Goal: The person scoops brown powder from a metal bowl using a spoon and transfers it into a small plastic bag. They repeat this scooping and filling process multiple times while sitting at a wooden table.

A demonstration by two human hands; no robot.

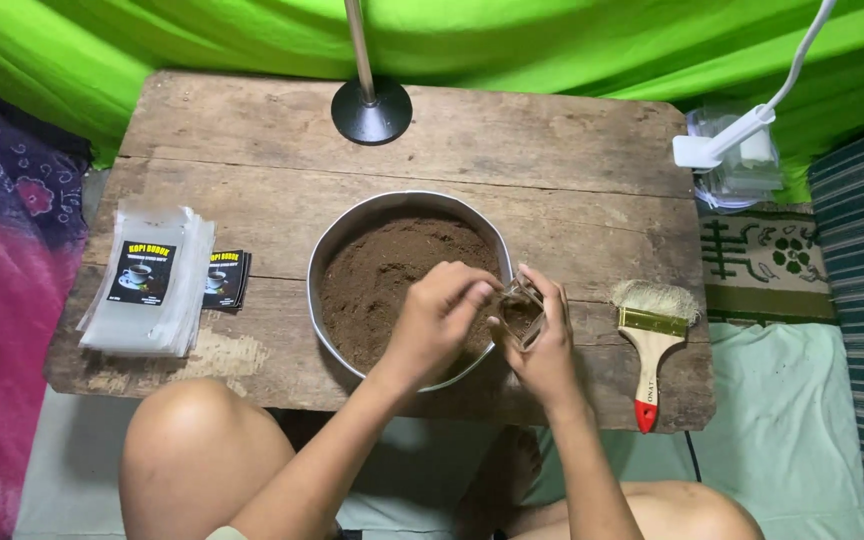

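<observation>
Bare knees frame the near edge of the counter (252,130). Right hand (542,345) grips a small clear pouch (522,312) at the metal bowl's (324,250) right rim; left hand (437,320), fingers pinched, meets its mouth. Brush (652,345) lies right.

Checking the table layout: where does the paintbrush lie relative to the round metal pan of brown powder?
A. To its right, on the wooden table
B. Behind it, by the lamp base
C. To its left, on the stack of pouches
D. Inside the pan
A: the paintbrush lies flat on the wooden table, to the right of the pan and clear of its rim.
</observation>
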